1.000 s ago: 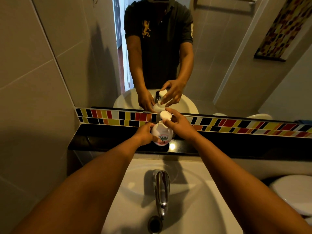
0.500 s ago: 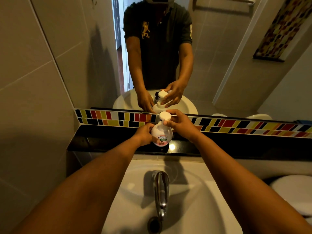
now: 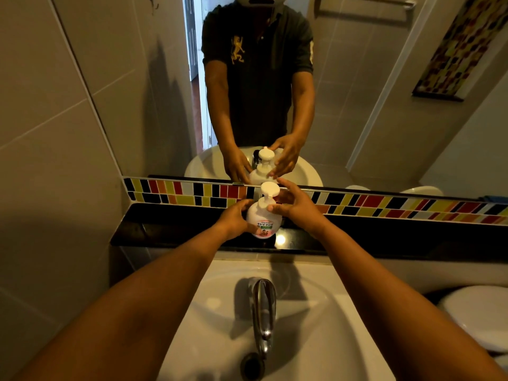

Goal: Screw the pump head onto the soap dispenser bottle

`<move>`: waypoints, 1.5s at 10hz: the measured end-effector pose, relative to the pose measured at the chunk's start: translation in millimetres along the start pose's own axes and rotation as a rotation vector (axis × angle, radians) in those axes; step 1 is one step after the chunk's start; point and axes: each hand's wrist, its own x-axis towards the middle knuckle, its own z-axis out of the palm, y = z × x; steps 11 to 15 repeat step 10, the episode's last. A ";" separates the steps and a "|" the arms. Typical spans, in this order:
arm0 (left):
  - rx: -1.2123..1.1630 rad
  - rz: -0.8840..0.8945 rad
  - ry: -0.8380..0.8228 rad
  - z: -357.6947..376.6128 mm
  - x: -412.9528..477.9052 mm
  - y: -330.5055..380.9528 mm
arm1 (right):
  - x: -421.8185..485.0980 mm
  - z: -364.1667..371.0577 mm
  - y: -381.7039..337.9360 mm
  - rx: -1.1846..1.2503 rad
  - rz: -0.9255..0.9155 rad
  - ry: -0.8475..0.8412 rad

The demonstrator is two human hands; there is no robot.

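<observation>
Left hand (image 3: 233,220), reaching over the white ceramic basin (image 3: 330,312) to the glossy black worktop (image 3: 165,229) behind it, grips the side of the round white plastic soap bottle (image 3: 264,218) standing upright there. Right hand (image 3: 298,209) curves with spread fingers around the white pump head (image 3: 270,189) seated on the bottle's neck, thumb tip at the collar; whether it actually pinches cannot be told.

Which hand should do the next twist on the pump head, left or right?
Right. The right hand sits at the pump head, thumb on its collar, fingers curved behind it. The left hand wraps the bottle on the shelf, likely better for bracing.
</observation>
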 end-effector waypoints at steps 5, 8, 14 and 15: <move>-0.092 -0.025 0.051 5.2 5.5 -17.7 | -0.9 20.0 62.9 -0.057 0.126 0.051; -0.099 -0.015 0.052 4.6 4.6 -19.3 | 1.7 20.7 70.7 -0.078 0.148 0.069; 0.453 0.025 0.165 -8.4 -8.0 -42.0 | -6.5 15.8 92.9 -0.387 0.202 0.209; 0.453 0.025 0.165 -8.4 -8.0 -42.0 | -6.5 15.8 92.9 -0.387 0.202 0.209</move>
